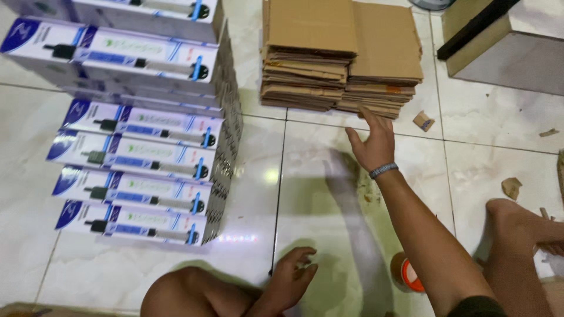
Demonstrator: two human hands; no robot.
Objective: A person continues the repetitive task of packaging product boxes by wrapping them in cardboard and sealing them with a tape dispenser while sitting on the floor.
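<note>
Reaching right hand [373, 144], fingers spread wide, toward far flattened cardboard stack [341, 56]; resting left hand [294, 276] loosely curled, empty, on floor [305, 176]; tape roll [406, 273] partly hidden behind forearm; boxes [141, 152] stacked left.

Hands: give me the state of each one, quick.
Left hand: loosely curled, empty, resting by the knee.
Right hand: open, empty, fingers reaching the flattened cardboard stack.
</note>
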